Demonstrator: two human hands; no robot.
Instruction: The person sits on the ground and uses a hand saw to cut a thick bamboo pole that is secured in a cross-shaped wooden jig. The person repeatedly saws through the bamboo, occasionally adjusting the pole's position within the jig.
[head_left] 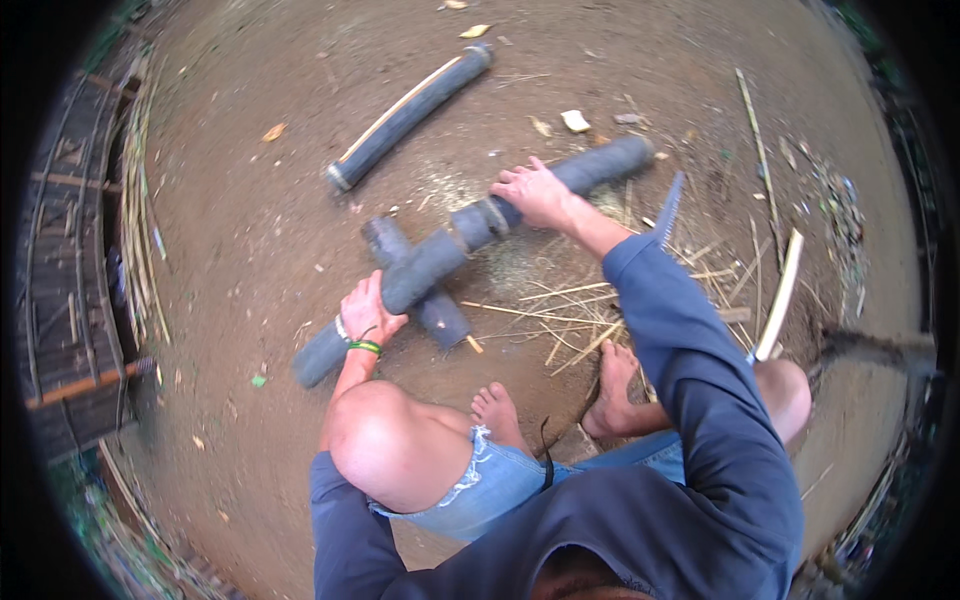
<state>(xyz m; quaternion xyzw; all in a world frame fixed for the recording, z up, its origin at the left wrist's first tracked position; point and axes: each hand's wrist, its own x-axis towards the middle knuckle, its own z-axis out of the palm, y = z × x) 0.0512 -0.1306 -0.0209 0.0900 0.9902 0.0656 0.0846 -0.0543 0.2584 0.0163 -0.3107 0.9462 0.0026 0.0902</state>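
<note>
A long, thick, dark grey bamboo pole (434,262) with ringed joints lies slantwise across the ground in front of me. Beneath it, crosswise, rests a shorter dark bamboo piece (443,318). My left hand (370,308) is wrapped round the pole near its lower left end. Farther up, my right hand (536,194) grips the pole from above, its fingers curled over the far side. A saw blade (668,210) shows beside my right sleeve, which hides the rest of it. Pale sawdust (450,195) is scattered around the pole.
Beyond the pole lies another dark bamboo section (415,118) with a pale strip along it. Thin split sticks (580,300) spread before my right foot. A curved pale slat (780,295) stands by my right knee. Long poles (140,220) line a wooden structure (75,260) at far left.
</note>
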